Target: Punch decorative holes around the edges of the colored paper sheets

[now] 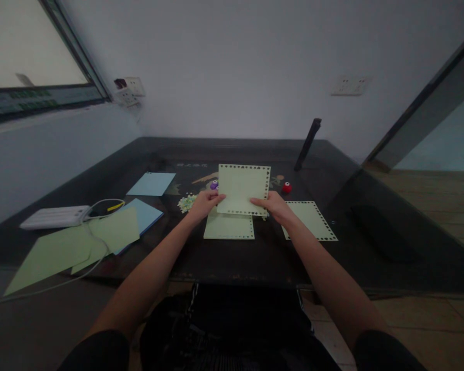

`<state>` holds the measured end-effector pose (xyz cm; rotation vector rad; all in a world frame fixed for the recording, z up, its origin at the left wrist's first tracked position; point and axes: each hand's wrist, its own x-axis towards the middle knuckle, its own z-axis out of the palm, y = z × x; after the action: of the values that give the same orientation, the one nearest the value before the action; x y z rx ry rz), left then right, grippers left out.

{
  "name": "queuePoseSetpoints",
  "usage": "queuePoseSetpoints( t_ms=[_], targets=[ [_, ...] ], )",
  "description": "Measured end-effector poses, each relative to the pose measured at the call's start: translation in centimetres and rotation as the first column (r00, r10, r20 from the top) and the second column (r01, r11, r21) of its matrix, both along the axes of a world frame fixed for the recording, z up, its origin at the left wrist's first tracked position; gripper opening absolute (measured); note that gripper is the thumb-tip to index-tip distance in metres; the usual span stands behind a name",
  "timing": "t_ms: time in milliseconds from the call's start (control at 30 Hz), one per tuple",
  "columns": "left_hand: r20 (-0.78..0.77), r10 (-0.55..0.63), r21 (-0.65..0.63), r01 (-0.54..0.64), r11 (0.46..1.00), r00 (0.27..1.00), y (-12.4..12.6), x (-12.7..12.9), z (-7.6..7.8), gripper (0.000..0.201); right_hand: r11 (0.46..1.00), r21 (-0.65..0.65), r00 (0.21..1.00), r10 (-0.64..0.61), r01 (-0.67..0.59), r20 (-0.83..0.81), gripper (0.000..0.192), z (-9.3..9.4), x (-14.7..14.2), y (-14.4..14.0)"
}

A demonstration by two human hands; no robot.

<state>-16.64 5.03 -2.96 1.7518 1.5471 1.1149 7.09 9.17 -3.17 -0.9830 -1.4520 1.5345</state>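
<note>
— What have you got there?

— My left hand (205, 202) and right hand (272, 204) each pinch a lower corner of one punched green sheet (243, 188), fingers closed on it, held upright above the table (224, 257), probably so I can see its border.

— How many are punched?

— Three: this one, one lying under it (228, 228), one just right (313, 220). Two punches, purple (214, 184) and red (286, 187), sit behind; two blue sheets (151, 184) lie left.
</note>
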Motion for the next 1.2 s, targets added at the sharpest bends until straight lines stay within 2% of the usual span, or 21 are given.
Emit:
queuePoseSetpoints(
  t_ms=[100, 200, 300, 433, 600, 800, 867, 967, 1033, 1200],
  targets=[
    [0.028, -0.039, 0.001, 0.039, 0.999, 0.999, 0.1, 0.0, 0.1, 0.029, 0.997, -0.01, 0.997, -0.071, 0.071, -0.021, 0.03, -0.2, 0.0, 0.2],
    [0.071, -0.017, 0.033, 0.015, 0.999, 0.997, 0.6, -0.4, -0.1, 0.032, 0.984, 0.029, 0.984, -0.175, 0.176, -0.033, 0.035, -0.3, 0.2, 0.7],
    [0.083, 0.086, 0.073, -0.093, 0.993, 0.993, 1.2, -1.4, -0.5, 0.03, 0.956, 0.085, 0.96, -0.275, 0.279, -0.061, 0.035, -0.3, 0.6, 1.1],
    [-0.011, 0.229, 0.109, -0.227, 0.968, 0.973, 1.8, -2.8, -1.1, 0.021, 0.924, 0.104, 0.924, -0.352, 0.368, -0.147, 0.035, 0.1, 1.2, 1.2],
    [-0.117, 0.267, 0.131, -0.251, 0.959, 0.957, 2.4, -3.2, -1.5, 0.018, 0.903, 0.097, 0.898, -0.395, 0.418, -0.193, 0.037, 0.9, 2.9, 0.4],
    [-0.247, 0.202, 0.182, -0.16, 0.97, 0.948, 4.2, -2.1, -1.0, 0.02, 0.893, 0.03, 0.877, -0.434, 0.449, -0.207, 0.035, 1.6, 5.3, -0.2],
    [-0.304, 0.213, 0.218, -0.15, 0.964, 0.929, 5.2, -1.8, -0.7, 0.022, 0.884, 0.023, 0.867, -0.452, 0.467, -0.21, 0.034, 1.4, 5.6, -0.2],
    [-0.354, 0.3, 0.246, -0.221, 0.944, 0.886, 6.8, -2.2, -0.5, 0.025, 0.874, 0.017, 0.858, -0.473, 0.486, -0.202, 0.033, 0.9, 5.8, -0.1],
    [-0.371, 0.343, 0.211, -0.281, 0.936, 0.863, 7.6, -2.7, -0.8, 0.028, 0.874, 0.01, 0.856, -0.473, 0.485, -0.209, 0.033, 0.5, 5.7, -0.1],
    [-0.398, 0.327, 0.125, -0.303, 0.945, 0.857, 8.7, -3.8, -2.1, 0.032, 0.874, 0.019, 0.856, -0.471, 0.485, -0.211, 0.035, 0.1, 5.8, -0.1]
  ],
)
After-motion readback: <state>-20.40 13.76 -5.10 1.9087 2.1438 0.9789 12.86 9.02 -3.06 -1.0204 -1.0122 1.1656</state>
